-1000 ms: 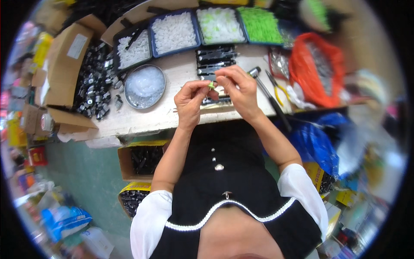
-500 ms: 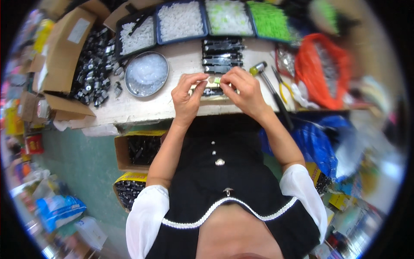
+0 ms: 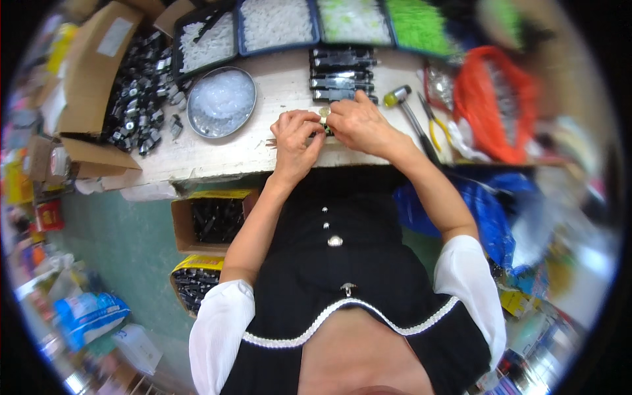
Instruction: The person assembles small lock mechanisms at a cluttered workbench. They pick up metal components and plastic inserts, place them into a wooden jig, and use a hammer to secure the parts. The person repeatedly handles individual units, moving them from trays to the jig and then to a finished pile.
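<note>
My left hand [image 3: 295, 141] and my right hand [image 3: 361, 126] meet at the near side of the white worktable [image 3: 230, 158], fingers pinched together. Between their fingertips shows a small pale round part [image 3: 324, 112]. A bit of a dark piece peeks out below the fingers; most of what they grip is covered. Just beyond my hands, several long black casings [image 3: 341, 84] with shiny faces lie side by side in a stack-like row.
Trays of white pieces [image 3: 275, 25] and green pieces [image 3: 418, 26] line the back. A metal bowl [image 3: 222, 102] of clear bits and a carton [image 3: 89, 79] stand left. Right lie a hammer [image 3: 413, 118], yellow-handled pliers [image 3: 437, 128] and a red bag [image 3: 494, 105].
My hands have come closer together, the right one turning over more with its back upward. The black piece that showed under them is now mostly covered. The view has shifted slightly.
</note>
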Available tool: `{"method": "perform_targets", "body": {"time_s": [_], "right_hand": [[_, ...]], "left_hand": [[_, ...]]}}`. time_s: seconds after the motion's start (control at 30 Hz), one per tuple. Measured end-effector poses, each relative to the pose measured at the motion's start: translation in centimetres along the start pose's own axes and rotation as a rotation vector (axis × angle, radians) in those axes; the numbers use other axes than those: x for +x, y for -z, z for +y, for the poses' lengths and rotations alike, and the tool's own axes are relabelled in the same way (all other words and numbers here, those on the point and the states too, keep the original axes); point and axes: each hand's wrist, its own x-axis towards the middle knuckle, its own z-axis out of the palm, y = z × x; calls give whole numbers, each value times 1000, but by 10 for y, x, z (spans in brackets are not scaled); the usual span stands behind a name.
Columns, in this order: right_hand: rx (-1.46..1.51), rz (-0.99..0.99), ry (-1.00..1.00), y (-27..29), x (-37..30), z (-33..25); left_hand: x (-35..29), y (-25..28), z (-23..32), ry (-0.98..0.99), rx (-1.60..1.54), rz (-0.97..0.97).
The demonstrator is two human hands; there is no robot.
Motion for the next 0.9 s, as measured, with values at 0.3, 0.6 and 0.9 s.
{"method": "perform_targets", "body": {"time_s": [0.3, 0.6, 0.9], "right_hand": [[78, -82, 59, 3, 8, 5], [55, -107, -3, 1, 8, -4], [190, 336, -281, 71, -39, 56]], "left_hand": [[-2, -4, -2, -1, -36, 11], [-1, -5, -1, 16, -49, -1], [4, -7, 4, 118, 97, -46]]}}
